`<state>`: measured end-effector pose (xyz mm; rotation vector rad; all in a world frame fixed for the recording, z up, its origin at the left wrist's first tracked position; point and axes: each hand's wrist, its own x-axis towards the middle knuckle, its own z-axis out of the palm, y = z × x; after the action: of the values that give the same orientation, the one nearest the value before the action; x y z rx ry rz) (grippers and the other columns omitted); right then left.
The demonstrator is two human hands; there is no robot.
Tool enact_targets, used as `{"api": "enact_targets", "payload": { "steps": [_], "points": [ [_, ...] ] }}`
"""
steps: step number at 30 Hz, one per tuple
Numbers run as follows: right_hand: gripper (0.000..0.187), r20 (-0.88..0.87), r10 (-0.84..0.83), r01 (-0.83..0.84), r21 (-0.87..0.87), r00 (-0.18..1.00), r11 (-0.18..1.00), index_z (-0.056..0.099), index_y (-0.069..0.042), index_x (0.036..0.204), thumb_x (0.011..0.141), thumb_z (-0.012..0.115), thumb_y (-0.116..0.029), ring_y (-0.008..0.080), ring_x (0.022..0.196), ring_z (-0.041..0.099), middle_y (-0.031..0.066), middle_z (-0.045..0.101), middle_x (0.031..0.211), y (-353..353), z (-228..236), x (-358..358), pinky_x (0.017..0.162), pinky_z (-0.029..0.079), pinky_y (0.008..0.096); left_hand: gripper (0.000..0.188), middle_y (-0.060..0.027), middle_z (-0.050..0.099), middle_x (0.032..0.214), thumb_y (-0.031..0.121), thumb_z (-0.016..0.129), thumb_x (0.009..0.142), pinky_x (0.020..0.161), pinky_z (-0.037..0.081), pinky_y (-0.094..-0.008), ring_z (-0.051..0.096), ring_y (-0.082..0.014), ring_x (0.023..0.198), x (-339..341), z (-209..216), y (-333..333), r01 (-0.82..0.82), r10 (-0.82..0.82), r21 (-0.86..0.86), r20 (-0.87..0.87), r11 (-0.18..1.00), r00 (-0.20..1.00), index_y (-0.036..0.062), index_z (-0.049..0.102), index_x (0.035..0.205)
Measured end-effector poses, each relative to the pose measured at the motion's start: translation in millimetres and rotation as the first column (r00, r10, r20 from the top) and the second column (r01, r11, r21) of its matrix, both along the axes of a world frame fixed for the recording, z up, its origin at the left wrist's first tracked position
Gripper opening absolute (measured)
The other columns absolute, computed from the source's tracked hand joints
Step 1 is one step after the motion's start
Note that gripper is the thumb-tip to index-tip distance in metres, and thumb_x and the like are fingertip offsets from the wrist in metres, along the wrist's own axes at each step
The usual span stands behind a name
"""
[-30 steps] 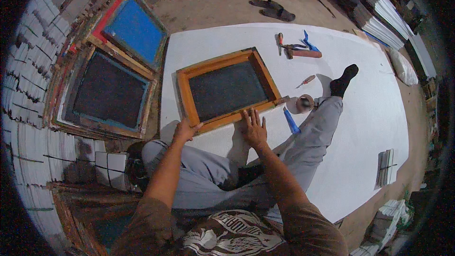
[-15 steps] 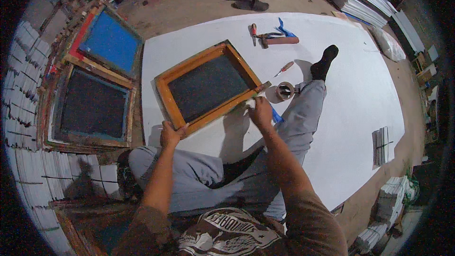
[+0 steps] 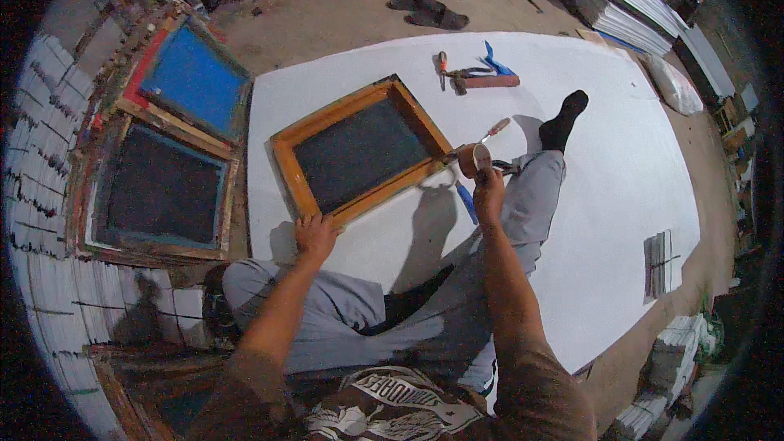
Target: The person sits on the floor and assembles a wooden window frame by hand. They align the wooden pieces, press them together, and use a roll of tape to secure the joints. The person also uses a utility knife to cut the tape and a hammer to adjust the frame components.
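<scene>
A wooden screen-printing frame with dark mesh lies slanted on the white sheet before me. My left hand is closed over its near rail at the left corner. My right hand grips a brown roll of tape, held tilted beside the frame's right corner. Whether a strip runs from the roll to that corner, I cannot tell. A dark tool, partly hidden, sits just right of the roll. Below the roll lies a blue strip-like object. Beyond it is a screwdriver.
Two more framed screens, one blue and one dark, stand at left. Pliers, an orange-handled screwdriver and a brown cylinder lie at the far side. Slippers lie beyond; a tied bundle is at right.
My right hand has moved right from the frame's corner and taken up the tape roll, which stood on the sheet. My left hand's fingers have shifted onto the top of the near rail.
</scene>
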<state>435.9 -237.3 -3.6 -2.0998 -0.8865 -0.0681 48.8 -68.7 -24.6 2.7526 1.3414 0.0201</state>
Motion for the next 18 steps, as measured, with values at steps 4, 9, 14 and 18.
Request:
{"api": "enact_targets", "payload": {
  "steps": [4,9,14,18],
  "points": [
    [0.019,-0.306,0.381,-0.17,0.541,0.872,0.824,0.061,-0.001,0.111,0.094,0.065,-0.006,0.0222,0.105,0.061,0.0107,0.061,0.115,9,7,-31,0.091,0.05,0.0354,0.052,-0.0144,0.066,0.122,0.049,0.069,0.086,0.106,0.033,-0.055,0.048,-0.0352,0.127,40,-7,16,-0.108,0.105,-0.108,-0.029,0.988,0.994,0.0095,0.068,0.119],
    [0.018,-0.351,0.567,-0.288,0.597,0.745,0.748,0.059,0.001,0.113,0.096,0.062,-0.004,0.0194,0.115,0.057,0.0113,0.057,0.127,8,78,-104,0.098,0.047,0.0337,0.053,-0.0183,0.059,0.132,0.043,0.068,0.091,0.107,0.038,-0.0509,0.049,-0.0357,0.13,71,12,-1,-0.155,0.216,-0.174,0.424,0.972,0.88,0.0078,0.06,0.129],
    [0.016,-0.251,0.643,-0.404,0.602,0.723,0.689,0.06,0.001,0.111,0.096,0.061,-0.002,0.0198,0.115,0.057,0.0143,0.056,0.128,9,116,-150,0.097,0.047,0.0341,0.055,-0.0173,0.058,0.131,0.043,0.069,0.091,0.101,0.046,-0.0412,0.055,-0.0341,0.122,70,108,-17,0.281,0.229,-0.358,0.886,0.89,0.403,0.0059,0.058,0.131],
    [0.024,-0.027,0.598,-0.526,0.448,0.801,0.723,0.061,0.001,0.108,0.085,0.066,0.008,0.0277,0.115,0.061,0.0186,0.06,0.125,10,123,-157,0.094,0.051,0.0376,0.054,-0.0152,0.059,0.128,0.041,0.07,0.09,0.101,0.046,-0.0429,0.056,-0.0337,0.119,63,200,-25,0.289,-0.167,0.041,0.89,0.957,0.425,0.0049,0.059,0.129]
  ]
}}
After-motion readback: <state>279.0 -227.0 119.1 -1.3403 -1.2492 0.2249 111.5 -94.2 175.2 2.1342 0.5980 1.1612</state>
